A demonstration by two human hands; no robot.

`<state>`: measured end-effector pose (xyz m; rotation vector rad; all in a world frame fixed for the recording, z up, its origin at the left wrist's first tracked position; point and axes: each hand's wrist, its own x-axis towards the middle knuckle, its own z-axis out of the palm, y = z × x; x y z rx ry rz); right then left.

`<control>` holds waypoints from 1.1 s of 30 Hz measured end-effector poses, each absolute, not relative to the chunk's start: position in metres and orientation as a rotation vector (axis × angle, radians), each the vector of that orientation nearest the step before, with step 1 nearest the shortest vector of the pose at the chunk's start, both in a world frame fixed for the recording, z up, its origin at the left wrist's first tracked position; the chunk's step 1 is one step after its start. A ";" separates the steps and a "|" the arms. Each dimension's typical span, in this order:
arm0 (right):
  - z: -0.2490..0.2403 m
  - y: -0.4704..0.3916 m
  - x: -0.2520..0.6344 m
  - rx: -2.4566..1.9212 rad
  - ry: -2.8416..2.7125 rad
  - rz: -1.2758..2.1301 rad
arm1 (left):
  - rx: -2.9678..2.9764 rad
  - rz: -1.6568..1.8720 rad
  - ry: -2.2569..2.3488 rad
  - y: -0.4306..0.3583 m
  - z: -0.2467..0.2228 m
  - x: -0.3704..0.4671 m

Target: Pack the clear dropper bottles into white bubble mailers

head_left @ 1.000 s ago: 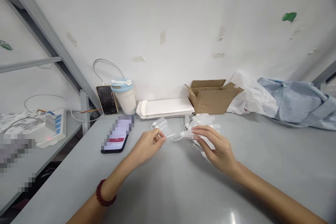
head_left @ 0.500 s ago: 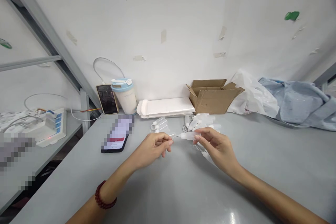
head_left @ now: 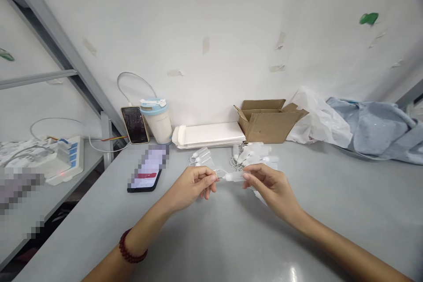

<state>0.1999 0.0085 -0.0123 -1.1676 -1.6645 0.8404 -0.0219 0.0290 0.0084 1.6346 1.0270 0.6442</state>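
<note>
My right hand (head_left: 269, 185) pinches a small translucent white plastic tube (head_left: 234, 177) between thumb and fingertips, its narrow end facing left. From that end a thin dark wire-like piece (head_left: 221, 178) runs to my left hand (head_left: 196, 183), whose thumb and forefinger are closed on it. A clear loop or sleeve (head_left: 219, 171) shows just above; I cannot tell how it joins. Behind my right hand lies a pile of similar white tubes (head_left: 253, 153) with thin white cords, partly hidden by the hand. A smaller group of clear tubes (head_left: 201, 156) rests beyond my left hand.
Along the wall stand a phone (head_left: 135, 124), a blue-lidded cup (head_left: 157, 123), a stack of white flat boxes (head_left: 211, 134), an open cardboard box (head_left: 269, 125), a plastic bag (head_left: 319, 121) and blue cloth (head_left: 376, 130). Another phone (head_left: 148, 169) lies left; a power strip (head_left: 74, 158) sits farther left.
The tube in my right hand has shifted slightly left and down, closer to my left fingertips. A clear looped part now shows above the thin piece.
</note>
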 end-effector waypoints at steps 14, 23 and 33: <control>-0.017 0.007 0.200 -1.101 -1.810 0.594 | 1.602 0.682 1.041 0.027 0.005 -0.019; -0.017 0.006 0.199 -1.099 -1.889 0.529 | 1.666 0.713 1.150 0.017 0.001 -0.010; -0.021 0.007 0.198 -1.121 -1.921 0.546 | 1.725 0.693 1.157 0.015 -0.010 -0.005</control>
